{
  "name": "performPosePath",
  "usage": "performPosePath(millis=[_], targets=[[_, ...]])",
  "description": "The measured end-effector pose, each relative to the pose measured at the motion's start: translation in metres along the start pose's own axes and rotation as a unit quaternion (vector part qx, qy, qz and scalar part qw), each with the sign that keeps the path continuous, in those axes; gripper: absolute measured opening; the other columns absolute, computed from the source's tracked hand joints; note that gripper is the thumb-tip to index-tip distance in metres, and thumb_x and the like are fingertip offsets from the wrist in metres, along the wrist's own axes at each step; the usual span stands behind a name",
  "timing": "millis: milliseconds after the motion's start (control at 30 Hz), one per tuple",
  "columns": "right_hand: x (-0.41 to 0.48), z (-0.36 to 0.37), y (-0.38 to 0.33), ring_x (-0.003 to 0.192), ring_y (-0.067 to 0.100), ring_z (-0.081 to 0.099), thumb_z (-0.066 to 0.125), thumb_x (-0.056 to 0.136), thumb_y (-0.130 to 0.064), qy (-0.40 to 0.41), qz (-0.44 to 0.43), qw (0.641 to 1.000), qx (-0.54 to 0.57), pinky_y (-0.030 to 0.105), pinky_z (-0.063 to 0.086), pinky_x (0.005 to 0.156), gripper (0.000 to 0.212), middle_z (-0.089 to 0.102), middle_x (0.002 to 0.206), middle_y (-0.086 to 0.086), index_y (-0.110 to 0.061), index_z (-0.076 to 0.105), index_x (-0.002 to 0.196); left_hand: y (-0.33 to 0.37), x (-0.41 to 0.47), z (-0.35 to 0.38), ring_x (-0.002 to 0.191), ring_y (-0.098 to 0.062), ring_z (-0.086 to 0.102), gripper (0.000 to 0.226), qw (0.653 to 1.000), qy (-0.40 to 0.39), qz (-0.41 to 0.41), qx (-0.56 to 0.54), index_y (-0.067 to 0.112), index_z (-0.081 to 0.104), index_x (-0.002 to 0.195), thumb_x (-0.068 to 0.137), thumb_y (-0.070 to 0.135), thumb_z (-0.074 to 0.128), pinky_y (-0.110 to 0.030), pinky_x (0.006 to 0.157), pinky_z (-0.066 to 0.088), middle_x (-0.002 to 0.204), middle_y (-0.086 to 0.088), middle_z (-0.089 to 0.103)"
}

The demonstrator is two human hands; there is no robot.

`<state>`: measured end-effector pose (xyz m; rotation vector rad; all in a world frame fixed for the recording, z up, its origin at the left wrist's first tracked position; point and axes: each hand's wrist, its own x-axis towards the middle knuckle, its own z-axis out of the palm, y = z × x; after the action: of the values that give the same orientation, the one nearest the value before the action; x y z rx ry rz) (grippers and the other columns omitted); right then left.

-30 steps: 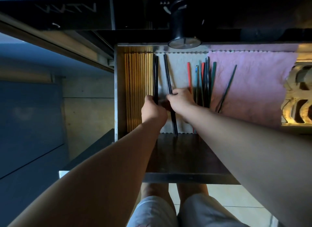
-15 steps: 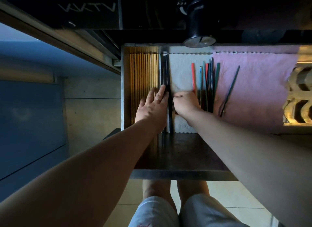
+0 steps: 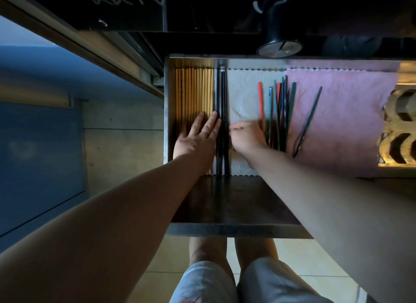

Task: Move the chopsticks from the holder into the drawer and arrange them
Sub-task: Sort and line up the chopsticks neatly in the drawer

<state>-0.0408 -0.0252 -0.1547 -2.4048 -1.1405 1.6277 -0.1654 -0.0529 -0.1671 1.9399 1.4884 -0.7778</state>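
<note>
I lay my left hand (image 3: 198, 138) flat, fingers spread, on the wooden chopsticks (image 3: 193, 93) at the drawer (image 3: 166, 113) left wall, its edge against the black chopsticks (image 3: 221, 95). My right hand (image 3: 246, 138) is curled loosely; I cannot tell whether it grips anything. Next, press the black pair flush to the wooden row, then draw the coloured chopsticks (image 3: 278, 106) over in parallel.
</note>
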Motion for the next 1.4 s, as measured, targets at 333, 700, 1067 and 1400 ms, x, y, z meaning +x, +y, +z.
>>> performPosePath(millis=[333, 700, 1067, 1400], targets=[[-0.005, 0.003, -0.004, 0.104, 0.028, 0.062, 0.044, 0.093, -0.006, -0.005, 0.003, 1.0, 0.006, 0.039, 0.051, 0.096, 0.029, 0.066, 0.117, 0.016, -0.002, 0.068, 0.109, 0.0, 0.001, 0.004, 0.146, -0.016, -0.024, 0.086, 0.998, 0.023, 0.003, -0.063, 0.029, -0.022, 0.15, 0.096, 0.01, 0.042, -0.045, 0.112, 0.027, 0.149, 0.014, -0.043], [0.011, -0.002, 0.008, 0.107, 0.023, 0.064, 0.05, 0.092, -0.01, -0.014, -0.003, 1.0, 0.019, 0.031, 0.053, 0.091, 0.028, 0.069, 0.116, 0.005, -0.014, 0.071, 0.11, -0.002, -0.004, 0.008, 0.147, -0.018, -0.023, 0.084, 0.999, 0.014, 0.034, -0.039, 0.029, -0.018, 0.152, 0.096, 0.017, 0.044, -0.049, 0.115, 0.023, 0.152, 0.014, -0.039], [0.029, -0.065, 0.05, 0.113, 0.02, 0.061, 0.051, 0.088, -0.012, 0.063, -0.006, 0.998, -0.003, 0.022, 0.042, 0.1, 0.03, 0.069, 0.116, 0.002, -0.018, 0.07, 0.11, 0.069, 0.006, -0.019, 0.145, -0.025, 0.017, 0.06, 0.975, 0.062, 0.016, -0.211, 0.022, 0.029, 0.149, 0.092, 0.014, 0.046, -0.043, 0.114, 0.024, 0.158, 0.0, 0.024], [0.044, -0.094, 0.086, 0.104, 0.029, 0.064, 0.05, 0.083, -0.002, 0.094, -0.055, 0.994, -0.005, 0.027, 0.048, 0.088, 0.031, 0.07, 0.108, 0.013, -0.007, 0.07, 0.106, 0.136, 0.037, -0.025, 0.1, -0.033, 0.061, 0.031, 0.875, 0.043, -0.141, -0.462, 0.014, 0.043, 0.113, 0.086, 0.016, 0.058, -0.036, 0.075, 0.046, 0.113, -0.011, 0.062]])
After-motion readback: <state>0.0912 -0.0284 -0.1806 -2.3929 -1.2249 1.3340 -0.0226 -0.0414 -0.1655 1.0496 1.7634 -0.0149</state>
